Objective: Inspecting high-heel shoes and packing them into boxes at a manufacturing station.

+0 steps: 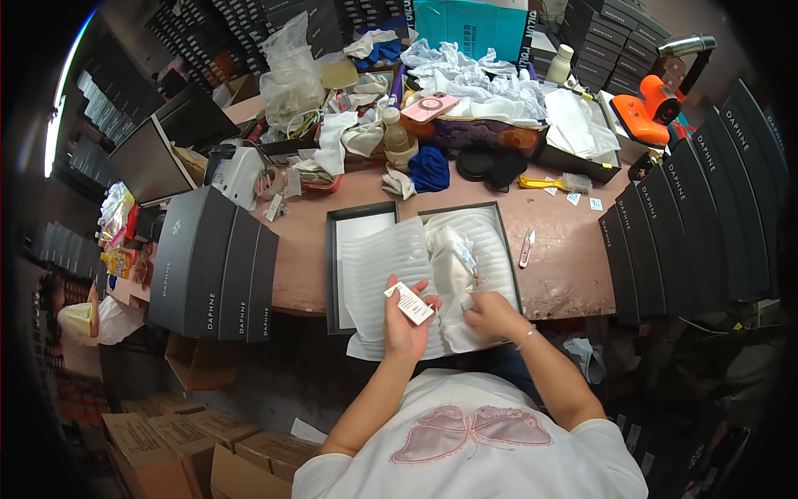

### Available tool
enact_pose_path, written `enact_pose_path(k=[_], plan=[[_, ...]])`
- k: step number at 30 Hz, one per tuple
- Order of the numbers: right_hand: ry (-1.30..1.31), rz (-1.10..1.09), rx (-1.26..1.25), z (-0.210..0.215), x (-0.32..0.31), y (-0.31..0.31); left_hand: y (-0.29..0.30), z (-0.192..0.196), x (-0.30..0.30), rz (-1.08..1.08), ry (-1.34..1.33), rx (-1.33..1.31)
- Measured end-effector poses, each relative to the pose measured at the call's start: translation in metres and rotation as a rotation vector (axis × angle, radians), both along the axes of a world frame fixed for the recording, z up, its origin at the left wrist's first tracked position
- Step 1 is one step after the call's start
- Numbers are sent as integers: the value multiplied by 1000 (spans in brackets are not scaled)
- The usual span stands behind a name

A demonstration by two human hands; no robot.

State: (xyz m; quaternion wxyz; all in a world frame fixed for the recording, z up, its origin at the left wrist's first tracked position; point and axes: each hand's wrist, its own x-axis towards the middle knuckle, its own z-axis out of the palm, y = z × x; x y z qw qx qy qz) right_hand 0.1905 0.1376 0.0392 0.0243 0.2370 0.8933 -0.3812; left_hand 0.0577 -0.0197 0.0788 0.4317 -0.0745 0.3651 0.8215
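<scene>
My left hand (404,330) is palm up, holding a small white printed tag (413,304) between thumb and fingers. My right hand (492,318) has its fingers curled together at the near end of a cream, shoe-like item (452,270); what they pinch, if anything, is hidden. That item lies in an open dark box (509,249), partly wrapped, with a small pale blue-and-white packet (464,254) on it. White ribbed foam sheeting (384,266) lines the box and spreads left over a second dark tray or lid (334,287).
Thread snips (527,248) lie right of the box. Dark shoe boxes stand at the left (208,266) and right (657,241). Behind are a yellow-handled brush (553,183), a blue cloth (429,170), a bottle (392,133), a pink phone (430,107) and heaped white cloths (474,79).
</scene>
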Motion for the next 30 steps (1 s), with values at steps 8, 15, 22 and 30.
enact_pose_path(k=[8, 15, 22, 30], plan=[[480, 158, 722, 13, 48, 50, 26, -11, 18, -187, 334, -160], [443, -199, -407, 68, -1, -22, 3, 5, 49, -157, 924, -171], [749, -183, 553, 130, 3, 1, -17, -25, 8, -14, 618, -186], [308, 159, -12, 92, -22, -62, 5, -24, -12, -151, 197, 17]])
